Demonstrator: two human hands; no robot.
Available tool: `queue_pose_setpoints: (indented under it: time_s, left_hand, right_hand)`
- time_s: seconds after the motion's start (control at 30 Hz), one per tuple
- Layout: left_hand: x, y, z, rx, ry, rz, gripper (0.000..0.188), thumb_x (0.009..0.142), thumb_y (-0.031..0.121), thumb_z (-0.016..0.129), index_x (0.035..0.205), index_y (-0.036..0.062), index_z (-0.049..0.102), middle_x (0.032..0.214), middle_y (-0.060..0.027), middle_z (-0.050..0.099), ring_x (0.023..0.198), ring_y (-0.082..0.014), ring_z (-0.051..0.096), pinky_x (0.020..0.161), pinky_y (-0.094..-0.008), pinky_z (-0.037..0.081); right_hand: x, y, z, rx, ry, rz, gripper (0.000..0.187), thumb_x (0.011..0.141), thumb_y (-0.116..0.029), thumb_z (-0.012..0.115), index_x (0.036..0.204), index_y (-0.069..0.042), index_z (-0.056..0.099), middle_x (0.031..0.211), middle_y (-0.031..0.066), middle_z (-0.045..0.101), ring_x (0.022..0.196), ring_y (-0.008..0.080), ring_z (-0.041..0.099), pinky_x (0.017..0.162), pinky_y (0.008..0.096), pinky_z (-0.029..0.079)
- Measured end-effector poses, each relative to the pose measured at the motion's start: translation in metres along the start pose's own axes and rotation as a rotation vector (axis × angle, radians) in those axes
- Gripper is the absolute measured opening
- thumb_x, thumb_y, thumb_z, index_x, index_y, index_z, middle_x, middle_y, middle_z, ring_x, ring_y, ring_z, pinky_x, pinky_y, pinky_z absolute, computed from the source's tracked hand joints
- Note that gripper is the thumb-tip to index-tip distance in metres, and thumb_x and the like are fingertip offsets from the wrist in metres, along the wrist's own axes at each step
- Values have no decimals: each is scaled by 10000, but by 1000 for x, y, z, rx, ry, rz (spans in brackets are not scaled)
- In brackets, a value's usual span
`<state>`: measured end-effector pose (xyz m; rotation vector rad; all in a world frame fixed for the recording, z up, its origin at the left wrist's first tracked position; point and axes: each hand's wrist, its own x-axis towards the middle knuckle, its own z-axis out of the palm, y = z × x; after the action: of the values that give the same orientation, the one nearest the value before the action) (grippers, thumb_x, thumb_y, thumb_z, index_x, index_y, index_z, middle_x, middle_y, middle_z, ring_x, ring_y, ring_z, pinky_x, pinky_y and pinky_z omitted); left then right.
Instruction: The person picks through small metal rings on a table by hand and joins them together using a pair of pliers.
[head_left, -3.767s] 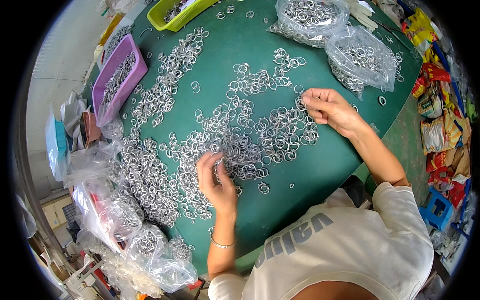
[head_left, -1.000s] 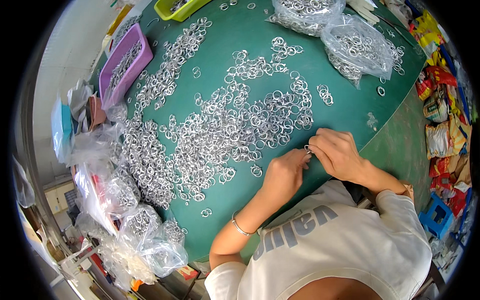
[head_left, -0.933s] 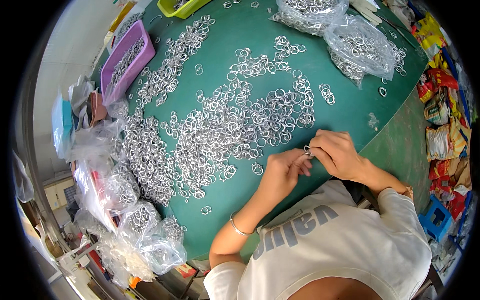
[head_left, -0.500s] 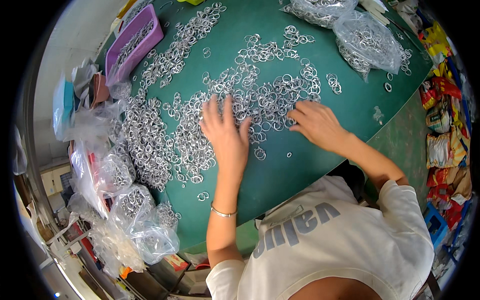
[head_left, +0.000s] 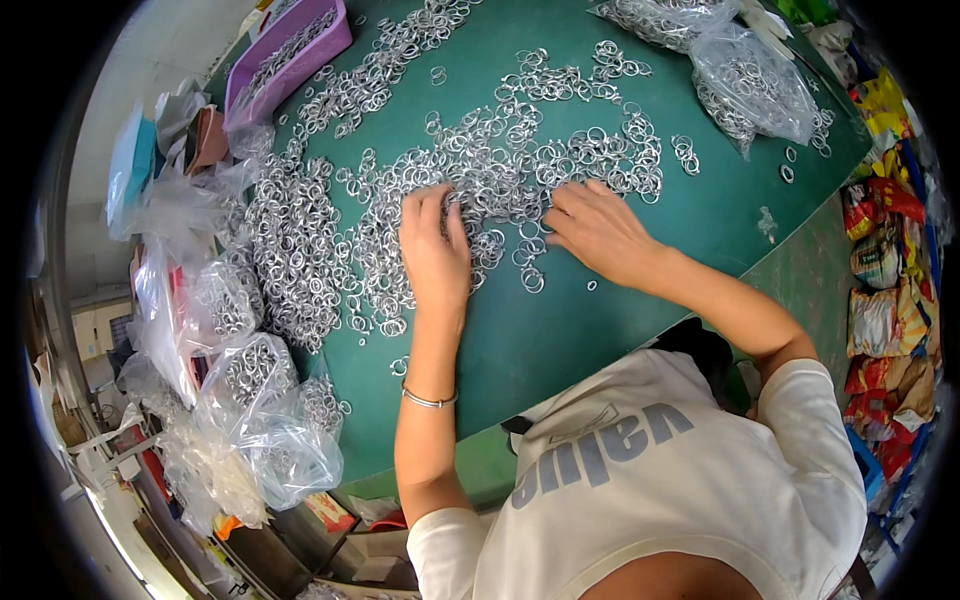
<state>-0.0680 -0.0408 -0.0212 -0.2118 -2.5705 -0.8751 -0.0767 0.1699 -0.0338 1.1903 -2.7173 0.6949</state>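
Observation:
Silver metal rings, many with a small tab or loop, lie in a broad loose heap (head_left: 490,155) on a green tabletop (head_left: 520,345). My left hand (head_left: 434,245) rests at the near side of this heap. Its fingers are bent down among the rings, with the thumb apart from them; a thin bangle (head_left: 428,402) circles the wrist. To its right, my right hand (head_left: 605,232) touches the heap's near edge. Its fingers are curled inward, and whatever lies between the tips is hidden. A short string of rings (head_left: 531,262) trails between the two hands.
A denser ring pile (head_left: 292,250) lies left. A purple bin (head_left: 290,60) of rings stands far left, with clear bags of rings (head_left: 265,400) along the left edge. Another filled bag (head_left: 755,90) sits far right. Colourful packages (head_left: 880,310) line the right side.
My left hand has gone from spread fingers to bent ones, drawn closer together. My right hand has shifted left along the heap's edge. The whole view has moved slightly.

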Motion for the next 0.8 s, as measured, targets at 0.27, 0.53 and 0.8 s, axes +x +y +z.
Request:
queue_pose_setpoints:
  time_s: [0.27, 0.53, 0.8]
  left_hand:
    - [-37, 45, -22, -434, -122, -221, 309, 781, -49, 602, 1085, 5, 574, 982, -93, 590, 877, -166, 574, 772, -268, 464]
    - [-55, 69, -11, -726, -305, -456, 332, 817, -46, 579, 1144, -35, 518, 909, -77, 604, 783, -104, 575, 710, -224, 479]
    - [-58, 62, -7, -613, -342, -337, 298, 798, -19, 609, 1091, -16, 554, 842, -89, 624, 719, -129, 588, 590, -237, 461]
  right_hand:
    - [-11, -9, -35, 1301, -87, 680, 136, 866, -180, 564, 866, -52, 611, 672, -50, 484, 584, 39, 390, 524, 199, 322]
    - [-3, 10, -56, 847, 225, 418, 166, 878, -191, 559, 870, -28, 587, 741, -5, 557, 689, 86, 491, 649, 234, 419]
    - [46, 161, -171, 539, 442, 605, 265, 872, -117, 461, 1106, 3, 494, 940, 91, 538, 872, 160, 524, 727, 266, 427]
